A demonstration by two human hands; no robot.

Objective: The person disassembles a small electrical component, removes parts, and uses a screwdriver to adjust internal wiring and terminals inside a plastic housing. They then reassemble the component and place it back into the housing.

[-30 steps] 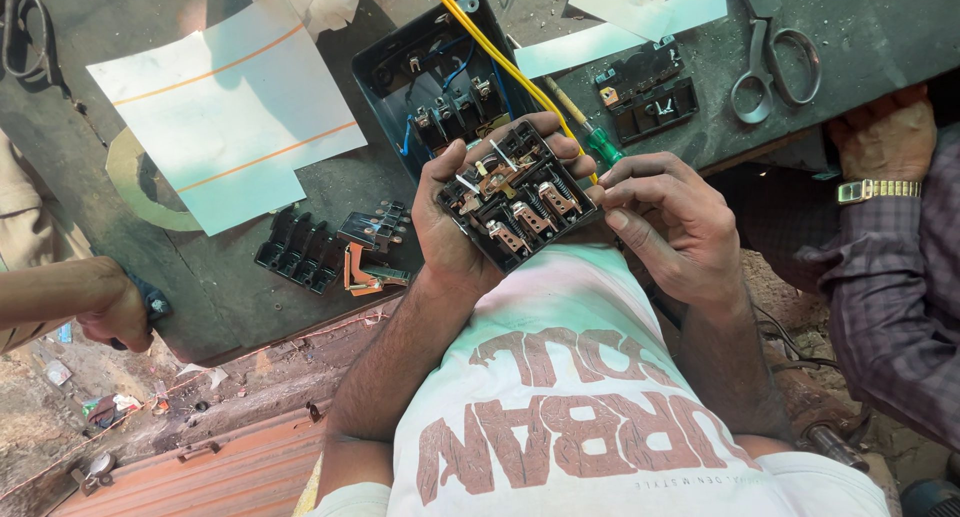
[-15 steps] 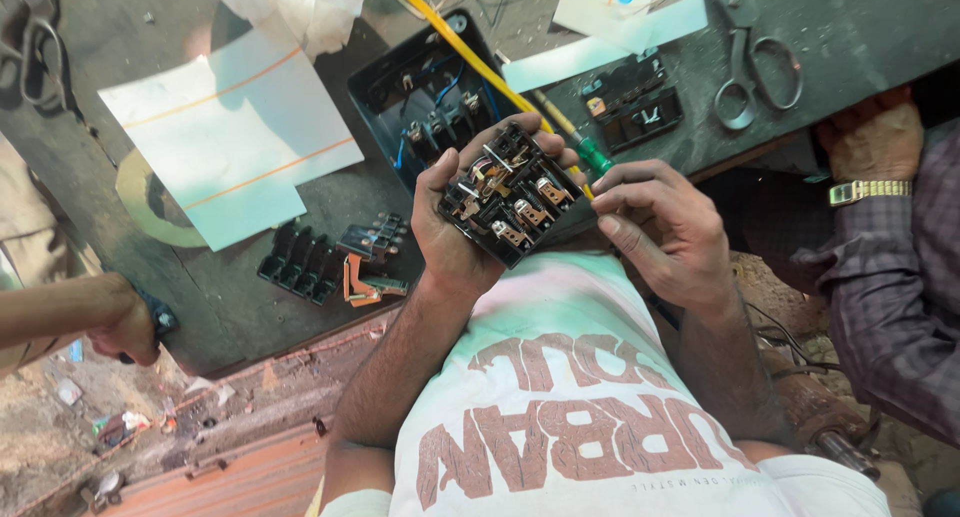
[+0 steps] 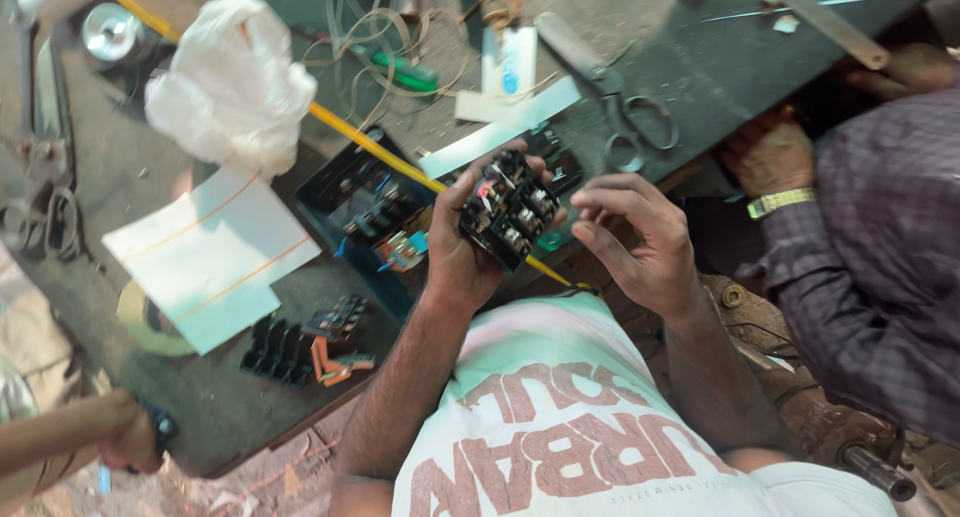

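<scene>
My left hand (image 3: 455, 262) grips a black electrical switch block (image 3: 505, 212) with metal terminals and holds it up above the bench edge. My right hand (image 3: 635, 242) hovers just to the right of the block, fingers curled and apart, with nothing visible in them. A long yellow rod (image 3: 350, 137) runs diagonally across the bench and passes behind the block. Beside the block, a small green part (image 3: 550, 242) shows.
An open dark box with wiring (image 3: 355, 197), white sheets (image 3: 210, 262), a white plastic bag (image 3: 230, 87), scissors (image 3: 635, 132) and loose black terminal parts (image 3: 290, 347) lie on the dark bench. Another person's hand with a wristwatch (image 3: 770, 157) rests at right; a third hand (image 3: 130, 432) at lower left.
My right hand has come off the block and drawn away to the right. The left hand has lifted and turned the block. The view has swung toward the far side of the bench.
</scene>
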